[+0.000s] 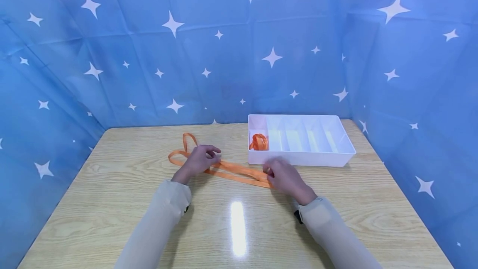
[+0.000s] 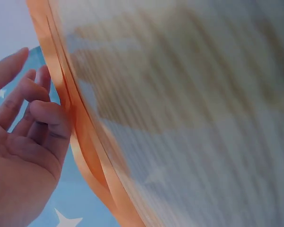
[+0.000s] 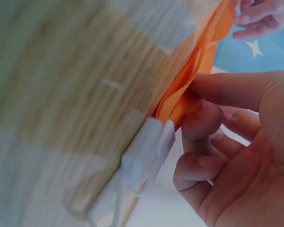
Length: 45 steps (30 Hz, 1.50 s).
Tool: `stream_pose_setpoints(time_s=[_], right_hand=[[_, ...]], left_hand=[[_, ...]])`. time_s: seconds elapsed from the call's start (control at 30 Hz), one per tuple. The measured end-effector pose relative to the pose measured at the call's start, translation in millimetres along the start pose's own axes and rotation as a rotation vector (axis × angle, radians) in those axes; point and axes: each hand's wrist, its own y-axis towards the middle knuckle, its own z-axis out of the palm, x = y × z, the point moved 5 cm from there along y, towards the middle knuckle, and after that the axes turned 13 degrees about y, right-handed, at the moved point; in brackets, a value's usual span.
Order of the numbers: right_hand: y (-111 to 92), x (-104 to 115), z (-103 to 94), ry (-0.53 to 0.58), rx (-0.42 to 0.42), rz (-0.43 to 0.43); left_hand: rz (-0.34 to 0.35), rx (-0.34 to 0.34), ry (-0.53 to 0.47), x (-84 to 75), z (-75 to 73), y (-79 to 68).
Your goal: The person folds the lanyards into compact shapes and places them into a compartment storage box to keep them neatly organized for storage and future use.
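Note:
An orange lanyard (image 1: pixel 239 168) lies across the table in several strands, with loops spread at its left end. My left hand (image 1: pixel 201 159) is over the lanyard near those loops; in the left wrist view its loosely bent fingers (image 2: pixel 52 118) are right at the strap's edge, not wrapped round it. Toward the other end, my right hand (image 1: pixel 284 175) pinches the orange strap between thumb and forefinger. Beside that pinch, the right wrist view shows a white plastic clip (image 3: pixel 144 151) at the strap's end, close to the table surface.
A white divided box (image 1: pixel 298 157) stands at the back right, just beyond my right hand. Its leftmost compartment holds a bundled orange strap (image 1: pixel 259 142). Blue star-patterned cloth (image 1: pixel 224 53) hangs behind the wooden table (image 1: pixel 112 202) and on both sides.

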Motion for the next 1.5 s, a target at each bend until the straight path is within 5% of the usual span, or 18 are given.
stream_pose_setpoints(time_s=[0.33, 0.6, 1.0, 1.5], right_hand=[[-4, 4, 0.2, 0.055, 0.023, 0.005], [-5, 12, -7.2, 0.253, 0.018, -0.003], [-5, 33, -22.1, 0.397, -0.016, -0.093], [-13, 34, -40.0, 0.444, -0.076, -0.085]], left_hand=[[0.090, 0.124, -0.047, -19.0, 17.9, 2.6], [0.118, 0.156, -0.036, -31.4, 22.4, 5.4], [0.122, 0.169, -0.020, -37.7, 27.5, 7.6], [0.171, 0.148, -0.074, -47.8, 5.2, 2.5]])
